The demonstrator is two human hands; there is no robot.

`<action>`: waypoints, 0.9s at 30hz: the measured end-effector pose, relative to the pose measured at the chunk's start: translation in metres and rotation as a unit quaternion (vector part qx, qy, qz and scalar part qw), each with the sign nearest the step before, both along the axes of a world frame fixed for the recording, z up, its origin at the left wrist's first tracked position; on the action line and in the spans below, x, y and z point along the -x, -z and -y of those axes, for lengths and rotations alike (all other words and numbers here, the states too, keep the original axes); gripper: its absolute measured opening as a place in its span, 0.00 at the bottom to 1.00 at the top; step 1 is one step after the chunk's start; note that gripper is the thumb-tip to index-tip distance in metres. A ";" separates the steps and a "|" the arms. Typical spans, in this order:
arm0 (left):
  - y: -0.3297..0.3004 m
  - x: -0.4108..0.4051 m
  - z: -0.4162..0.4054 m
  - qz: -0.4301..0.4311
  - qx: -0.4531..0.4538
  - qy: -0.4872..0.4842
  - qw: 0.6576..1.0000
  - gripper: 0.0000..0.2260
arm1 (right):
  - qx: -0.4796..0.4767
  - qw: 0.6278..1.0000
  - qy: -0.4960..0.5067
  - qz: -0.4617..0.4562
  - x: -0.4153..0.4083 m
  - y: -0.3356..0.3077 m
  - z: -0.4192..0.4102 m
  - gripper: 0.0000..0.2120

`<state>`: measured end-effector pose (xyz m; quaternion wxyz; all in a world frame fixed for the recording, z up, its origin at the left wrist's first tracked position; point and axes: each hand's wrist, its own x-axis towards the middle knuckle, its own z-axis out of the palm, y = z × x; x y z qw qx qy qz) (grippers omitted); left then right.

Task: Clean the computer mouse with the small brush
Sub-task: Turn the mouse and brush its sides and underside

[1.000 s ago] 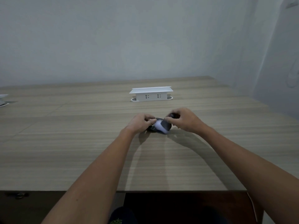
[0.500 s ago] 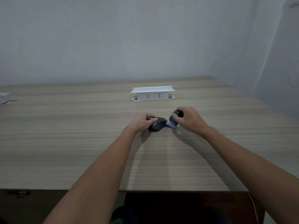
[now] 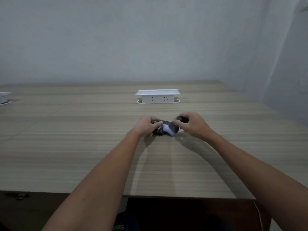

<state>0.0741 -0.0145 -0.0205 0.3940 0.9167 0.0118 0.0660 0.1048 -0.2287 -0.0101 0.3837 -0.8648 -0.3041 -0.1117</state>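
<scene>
Two hands meet over a dark mouse [image 3: 160, 130] on the table [image 3: 83, 139]: left hand [image 3: 146, 124] grips it, right hand [image 3: 191, 125] holds the brush [image 3: 171, 128] (white bristles on the mouse).

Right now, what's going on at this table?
A person is brushing a mouse on the wooden table. The left hand pins the mouse down while the right hand holds a small brush, its pale bristles lying on top of the mouse. A white socket box stands farther back, apart from the work.
</scene>
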 end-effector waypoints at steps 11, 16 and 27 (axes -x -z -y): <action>0.004 -0.004 -0.001 -0.005 0.018 -0.009 1.000 0.13 | 0.017 0.996 0.057 0.069 0.001 0.004 -0.008 0.08; 0.002 -0.004 -0.001 -0.011 0.015 -0.011 1.000 0.14 | -0.014 0.998 0.015 0.062 0.007 0.006 -0.004 0.07; 0.002 -0.002 0.000 -0.016 0.030 -0.010 0.999 0.14 | -0.020 0.999 0.010 0.039 0.004 0.008 0.000 0.06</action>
